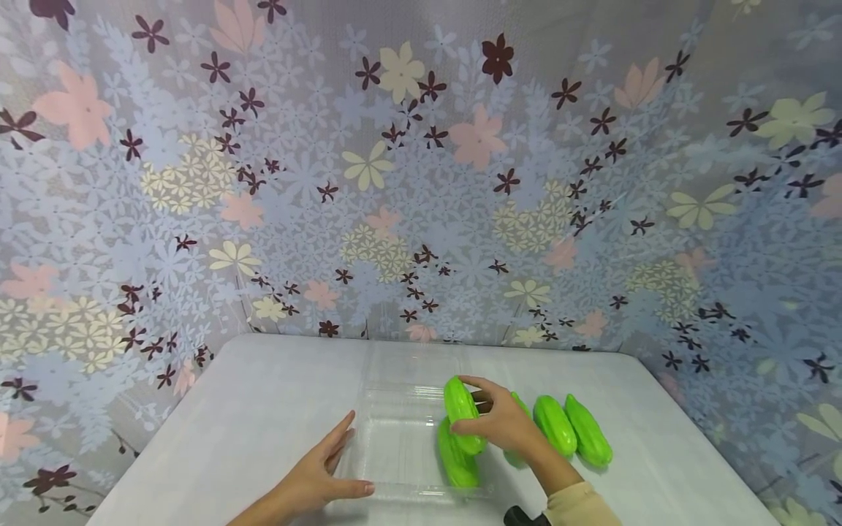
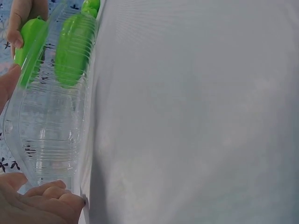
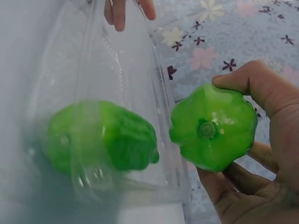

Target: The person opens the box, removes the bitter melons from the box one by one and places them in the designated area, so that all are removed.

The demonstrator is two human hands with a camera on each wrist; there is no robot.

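Observation:
My right hand (image 1: 503, 420) grips a bright green, ridged, cucumber-shaped vegetable (image 1: 463, 409) between thumb and fingers, over the right side of a clear plastic container (image 1: 395, 487). A second green vegetable (image 1: 455, 456) lies inside the container along its right wall; through the plastic it shows in the right wrist view too (image 3: 126, 135). In the right wrist view, the held vegetable's (image 3: 210, 128) round stem end faces the camera. At the container's left side is my left hand (image 1: 319, 471), holding nothing, thumb and fingers spread apart, fingertips right at the rim.
Several more green vegetables (image 1: 555, 425) lie on the white-covered table (image 1: 276, 380) right of the container. The container's clear lid (image 1: 414, 361) lies folded back toward the wall. A floral-patterned cloth (image 1: 421, 183) hangs behind the table. A black object (image 1: 517, 516) is near my right sleeve.

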